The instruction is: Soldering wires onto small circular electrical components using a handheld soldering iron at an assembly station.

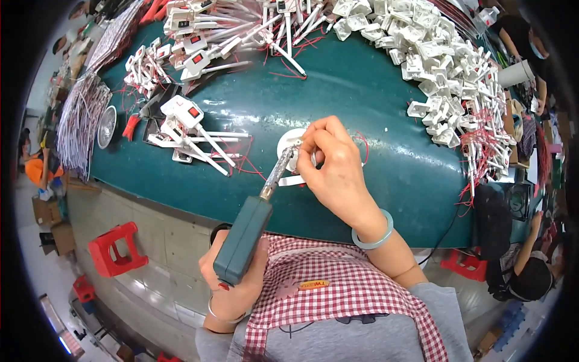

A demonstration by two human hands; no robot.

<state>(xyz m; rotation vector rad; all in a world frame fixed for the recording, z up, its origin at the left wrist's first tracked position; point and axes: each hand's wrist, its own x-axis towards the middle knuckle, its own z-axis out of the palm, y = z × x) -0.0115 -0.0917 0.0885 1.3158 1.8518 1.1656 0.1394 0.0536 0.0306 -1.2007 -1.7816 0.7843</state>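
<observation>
My left hand (235, 280) is closed around the dark green handle of a soldering iron (244, 235). Its metal barrel slants up and away to the right, with the tip over a round white piece (284, 143) on the table. At that same piece my right hand (335, 166) pinches with thumb and forefinger; what lies between the fingertips is too small and covered to make out. A short white strip (292, 180) lies just below the fingers. Thin red wire (363, 143) curls out beyond the right hand.
The green table (398, 187) holds a heap of white plastic housings (422, 54) at far right. White stick-like parts with red switches and red wires (199, 60) pile up at far left; a smaller group (184, 117) lies nearer. A metal bowl (107, 127) stands at the left edge.
</observation>
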